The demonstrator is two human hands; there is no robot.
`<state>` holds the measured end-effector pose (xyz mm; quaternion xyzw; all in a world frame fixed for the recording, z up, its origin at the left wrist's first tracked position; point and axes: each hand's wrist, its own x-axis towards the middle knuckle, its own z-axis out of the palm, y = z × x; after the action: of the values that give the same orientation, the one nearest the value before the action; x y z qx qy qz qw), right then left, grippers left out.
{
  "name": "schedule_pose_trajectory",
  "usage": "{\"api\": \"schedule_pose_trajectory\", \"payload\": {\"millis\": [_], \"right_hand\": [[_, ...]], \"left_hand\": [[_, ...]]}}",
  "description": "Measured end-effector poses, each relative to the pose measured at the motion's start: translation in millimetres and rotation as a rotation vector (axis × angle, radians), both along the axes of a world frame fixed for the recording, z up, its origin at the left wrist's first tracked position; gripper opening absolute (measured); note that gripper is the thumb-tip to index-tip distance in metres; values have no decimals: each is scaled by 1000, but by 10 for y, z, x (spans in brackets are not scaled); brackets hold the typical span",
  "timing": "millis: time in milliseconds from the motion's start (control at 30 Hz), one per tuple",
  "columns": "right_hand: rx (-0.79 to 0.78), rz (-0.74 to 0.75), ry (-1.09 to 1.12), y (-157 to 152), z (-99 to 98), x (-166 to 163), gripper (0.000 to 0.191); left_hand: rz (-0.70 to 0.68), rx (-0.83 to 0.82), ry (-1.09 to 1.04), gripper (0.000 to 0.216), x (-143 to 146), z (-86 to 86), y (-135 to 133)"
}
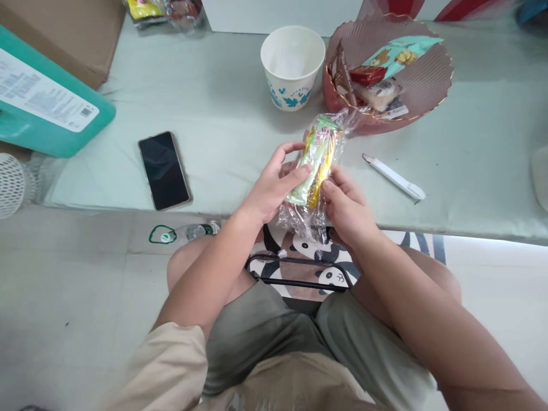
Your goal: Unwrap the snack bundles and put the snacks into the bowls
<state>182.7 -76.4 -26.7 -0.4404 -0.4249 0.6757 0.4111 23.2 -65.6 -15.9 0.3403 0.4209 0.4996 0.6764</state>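
Note:
A clear plastic bag of wrapped snacks (314, 162), with green and yellow packets showing through it, is held between my two hands above the table's front edge. My left hand (276, 185) grips its left side, the thumb lying across the front of the green packet. On the right side, my right hand (346, 202) pinches the plastic near the yellow packet between thumb and fingers. Behind the bag stand a white paper cup (293, 68) with blue leaf print and a pink ribbed bowl (428, 91) with several snack packets in it.
A white utility knife (394, 177) lies right of my hands on the cloth-covered table (222, 125). To the left are a phone (165, 170), a green jug (55, 131) and a cardboard box (81, 34). Below the edge, a plastic bottle (194, 231) lies on the floor.

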Motion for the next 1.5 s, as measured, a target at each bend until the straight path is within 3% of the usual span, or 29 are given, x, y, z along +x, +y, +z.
{"api": "schedule_pose_trajectory", "payload": {"millis": [167,300,433,533,733,833,1000,1267,1400,1500], "right_hand": [[60,-100,-135,8,-38,46,44],[116,-78,-214,8,-10,67,47],[141,-25,-337,-7,89,70,21],[119,-73,-354,-1,148,73,15],[89,-179,-234,44,63,98,25],[96,-144,-101,33,40,107,32],[175,-83,67,-3,126,116,35],[151,-208,188,80,334,300,30],[90,-252,299,132,439,369,30],[42,-334,350,194,405,312,30]], "left_hand": [[115,43,20,63,6,-50,22],[243,68,57,72,4,-94,44],[319,96,91,71,-30,-106,66],[357,92,134,66,-60,-112,77],[346,36,126,64,-87,-130,114],[366,43,56,58,-101,-128,139],[276,9,-119,54,-105,-98,135],[135,-126,-174,51,-46,-27,75],[194,-200,-188,56,-34,-40,91],[261,-199,-179,70,0,-35,116]]}}
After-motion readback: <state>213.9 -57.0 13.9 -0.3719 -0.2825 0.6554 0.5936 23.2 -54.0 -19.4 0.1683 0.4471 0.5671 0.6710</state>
